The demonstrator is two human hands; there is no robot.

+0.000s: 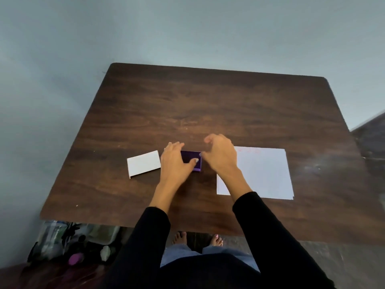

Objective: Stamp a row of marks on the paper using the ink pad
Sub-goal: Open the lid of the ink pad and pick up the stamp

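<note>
Dark wood table [208, 101] fills centre of frame. Purple ink pad [192, 161] sits just below centre, flat on the tabletop. Left hand [176, 161] laid over the pad's left part, fingers spread, thumb [192, 161] across the pad top; touching it, but a real clamp cannot be told. Right hand [220, 154] just right of the pad, fingers curled and apart, thumb tip at the pad's right edge; nothing visibly held inside it. White paper [264, 174] to the right of centre, lying flat, partly under the right forearm; faint reddish marks along its top edge, too blurred to read. Small white card [143, 163] left of the pad, just beside the left hand. Black sleeves [150, 236] at lower frame. Stamp itself not discernible.
</note>
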